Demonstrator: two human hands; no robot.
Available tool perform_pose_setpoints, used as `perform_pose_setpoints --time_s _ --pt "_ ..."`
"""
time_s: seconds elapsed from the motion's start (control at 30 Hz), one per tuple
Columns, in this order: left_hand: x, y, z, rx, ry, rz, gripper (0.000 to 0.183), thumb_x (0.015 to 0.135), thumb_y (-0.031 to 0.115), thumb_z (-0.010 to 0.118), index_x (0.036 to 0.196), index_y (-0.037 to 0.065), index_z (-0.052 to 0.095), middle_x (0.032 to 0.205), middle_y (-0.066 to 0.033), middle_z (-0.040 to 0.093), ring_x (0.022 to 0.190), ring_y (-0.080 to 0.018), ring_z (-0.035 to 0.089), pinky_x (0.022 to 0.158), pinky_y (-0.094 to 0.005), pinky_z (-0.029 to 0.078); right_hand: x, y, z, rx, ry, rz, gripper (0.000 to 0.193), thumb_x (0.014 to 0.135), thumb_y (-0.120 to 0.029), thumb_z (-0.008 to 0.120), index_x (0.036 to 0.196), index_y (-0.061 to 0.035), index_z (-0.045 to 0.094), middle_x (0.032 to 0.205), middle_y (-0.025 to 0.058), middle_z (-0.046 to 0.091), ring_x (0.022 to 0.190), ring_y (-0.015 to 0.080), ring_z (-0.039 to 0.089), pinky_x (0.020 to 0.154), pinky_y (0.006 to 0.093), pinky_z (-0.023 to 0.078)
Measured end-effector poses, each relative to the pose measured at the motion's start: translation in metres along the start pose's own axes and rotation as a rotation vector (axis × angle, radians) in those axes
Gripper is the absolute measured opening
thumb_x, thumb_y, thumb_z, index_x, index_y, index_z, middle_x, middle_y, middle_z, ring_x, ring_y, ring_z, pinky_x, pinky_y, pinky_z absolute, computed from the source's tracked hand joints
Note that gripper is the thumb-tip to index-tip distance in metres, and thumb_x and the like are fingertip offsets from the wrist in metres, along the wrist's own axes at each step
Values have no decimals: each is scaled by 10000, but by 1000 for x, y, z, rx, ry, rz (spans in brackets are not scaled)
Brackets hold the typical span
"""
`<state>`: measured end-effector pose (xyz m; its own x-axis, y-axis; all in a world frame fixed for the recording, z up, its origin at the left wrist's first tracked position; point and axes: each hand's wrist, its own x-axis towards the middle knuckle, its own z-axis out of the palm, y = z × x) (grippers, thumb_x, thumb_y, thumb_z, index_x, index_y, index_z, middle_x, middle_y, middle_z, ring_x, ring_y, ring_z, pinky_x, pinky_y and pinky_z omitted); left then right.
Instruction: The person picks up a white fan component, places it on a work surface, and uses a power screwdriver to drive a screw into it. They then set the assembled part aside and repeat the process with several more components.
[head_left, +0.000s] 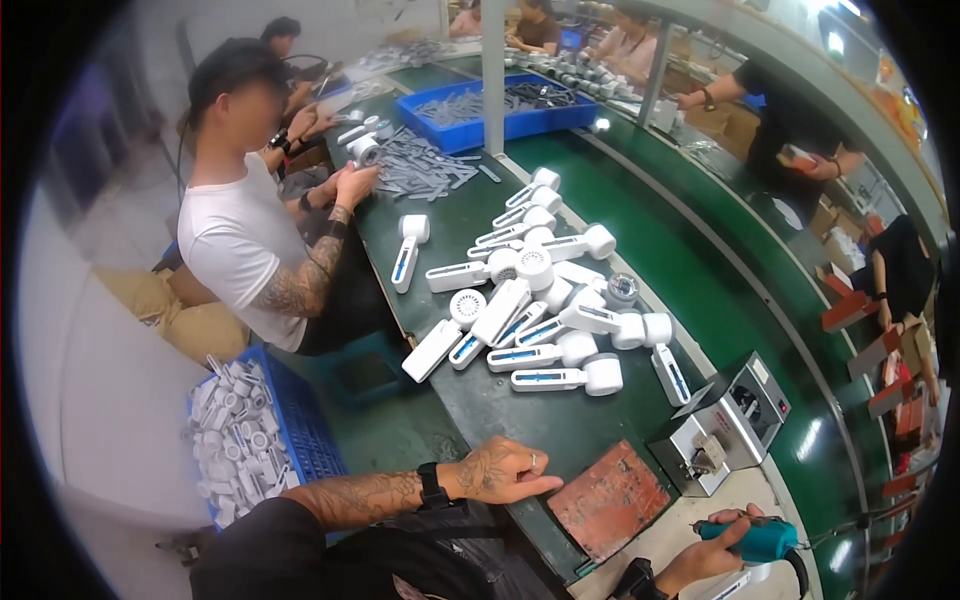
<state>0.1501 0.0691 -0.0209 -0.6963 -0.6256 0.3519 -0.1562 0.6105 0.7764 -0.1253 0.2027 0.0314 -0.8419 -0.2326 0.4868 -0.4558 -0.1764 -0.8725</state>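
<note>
My left hand (500,472) is at the bench's near edge, beside a worn red mat (610,500). Its fingers curl under, and their inner side is hidden. In my right hand (712,560) is a teal electric screwdriver (762,541) with a cord, gripped at the lower right. A white handled piece (738,582) shows partly below that hand, cut by the frame's edge. Past the mat is a small metal box-like machine (725,425), like a screw feeder. Several white handheld units with round heads (555,380) lie heaped farther up the bench, with blue strips in some handles.
A person in a white shirt (235,225) sits at the left, holding a white part. A blue crate (300,420) of white parts stands below. Grey strips (425,165) and a blue tray (450,125) lie far back. A green conveyor (690,220) curves along the right, with other people beyond.
</note>
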Motion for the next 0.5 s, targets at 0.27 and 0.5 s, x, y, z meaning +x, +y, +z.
perform_pose_setpoints --time_s 0.27,0.5 --pt "7 2 9 240 98 174 404 863 283 744 611 90 494 557 -53 483 480 -232 513 445 -335 407 2 3 11 88 19 -187 512 960 -398 618 1060 94 518 648 122 558 510 190 528 454 277 463" --pt "10 3 4 254 -8 169 373 909 280 688 628 80 548 579 -47 512 518 -222 537 474 -334 432 4 -3 16 135 -12 -220 479 971 -372 603 1075 87 515 658 128 546 530 211 532 456 279 455"
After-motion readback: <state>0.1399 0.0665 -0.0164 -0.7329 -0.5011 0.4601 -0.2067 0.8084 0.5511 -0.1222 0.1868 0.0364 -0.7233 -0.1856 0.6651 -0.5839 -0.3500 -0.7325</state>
